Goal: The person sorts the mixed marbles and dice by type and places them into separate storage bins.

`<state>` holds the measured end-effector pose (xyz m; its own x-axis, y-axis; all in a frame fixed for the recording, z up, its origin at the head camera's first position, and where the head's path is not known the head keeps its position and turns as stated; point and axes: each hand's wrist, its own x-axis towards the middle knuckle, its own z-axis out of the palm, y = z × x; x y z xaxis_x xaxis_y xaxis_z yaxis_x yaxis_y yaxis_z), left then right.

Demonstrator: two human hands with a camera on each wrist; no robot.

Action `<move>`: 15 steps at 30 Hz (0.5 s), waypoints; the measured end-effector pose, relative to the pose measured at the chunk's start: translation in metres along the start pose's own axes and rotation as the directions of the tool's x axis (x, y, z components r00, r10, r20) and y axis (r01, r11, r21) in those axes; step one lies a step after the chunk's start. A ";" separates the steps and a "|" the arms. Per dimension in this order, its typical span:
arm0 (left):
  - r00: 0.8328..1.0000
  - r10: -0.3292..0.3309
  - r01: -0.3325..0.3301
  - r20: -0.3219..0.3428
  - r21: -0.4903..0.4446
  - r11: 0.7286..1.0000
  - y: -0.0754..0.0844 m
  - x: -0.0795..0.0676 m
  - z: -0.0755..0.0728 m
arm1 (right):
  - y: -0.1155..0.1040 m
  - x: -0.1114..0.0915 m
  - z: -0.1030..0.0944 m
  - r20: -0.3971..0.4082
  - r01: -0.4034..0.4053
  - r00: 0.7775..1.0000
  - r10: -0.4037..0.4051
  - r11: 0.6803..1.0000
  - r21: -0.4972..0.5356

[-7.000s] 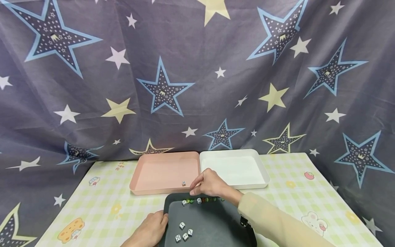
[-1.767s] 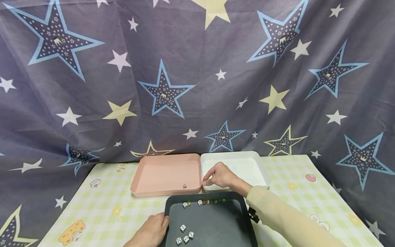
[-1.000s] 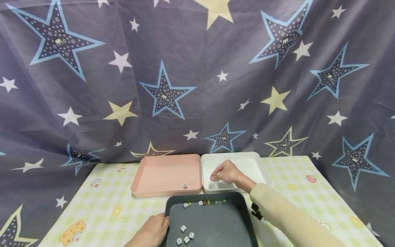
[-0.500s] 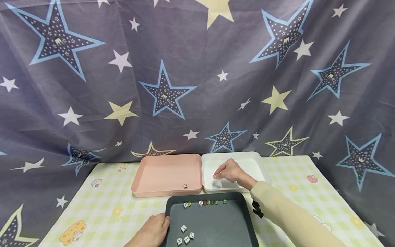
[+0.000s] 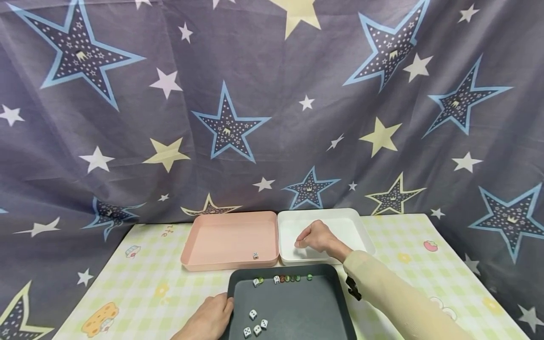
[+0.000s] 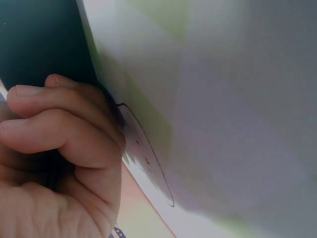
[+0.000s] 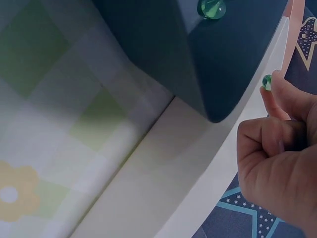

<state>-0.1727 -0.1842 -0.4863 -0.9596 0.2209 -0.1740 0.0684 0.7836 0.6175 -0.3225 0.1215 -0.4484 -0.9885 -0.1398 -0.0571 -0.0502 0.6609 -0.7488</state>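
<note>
My right hand point(image 5: 316, 236) is held low over the white tray point(image 5: 361, 236). Between its thumb and a fingertip it pinches a green glass marble point(image 7: 267, 82), which the right wrist view shows. My left hand point(image 5: 209, 315) grips the left edge of the dark grey tray point(image 5: 297, 307), its fingers curled at the side in the left wrist view. Along that tray's back wall lie a white die point(image 5: 276, 279), another die beside a yellow-green marble point(image 5: 261, 280), a reddish marble point(image 5: 282, 279) and several green marbles point(image 5: 310, 277). Several white dice point(image 5: 257, 330) sit nearer the front left.
A pink tray point(image 5: 229, 236) with one die point(image 5: 255, 255) near its front right corner stands left of the white tray, side by side. Both are behind the dark tray on a green checked tablecloth point(image 5: 140, 278). A starry grey curtain point(image 5: 272, 151) hangs behind.
From near the dark tray's back edge, my right hand has moved right over the white tray, then stayed still. One marble beside the left die is gone from the dark tray.
</note>
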 end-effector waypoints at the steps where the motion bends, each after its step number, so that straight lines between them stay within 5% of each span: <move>1: 1.000 0.000 0.000 -0.002 -0.001 1.000 0.000 0.000 0.000 | 0.001 0.000 0.000 -0.002 -0.003 1.000 0.003 1.000 0.001; 15: 1.000 -0.016 0.016 0.013 0.014 1.000 -0.014 0.008 0.006 | 0.011 0.004 0.006 -0.003 -0.051 0.999 0.051 0.999 -0.008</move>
<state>-0.1796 -0.1893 -0.5009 -0.9571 0.2153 -0.1938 0.0565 0.7950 0.6039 -0.3265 0.1238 -0.4615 -0.9902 -0.1035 -0.0932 -0.0008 0.6733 -0.7393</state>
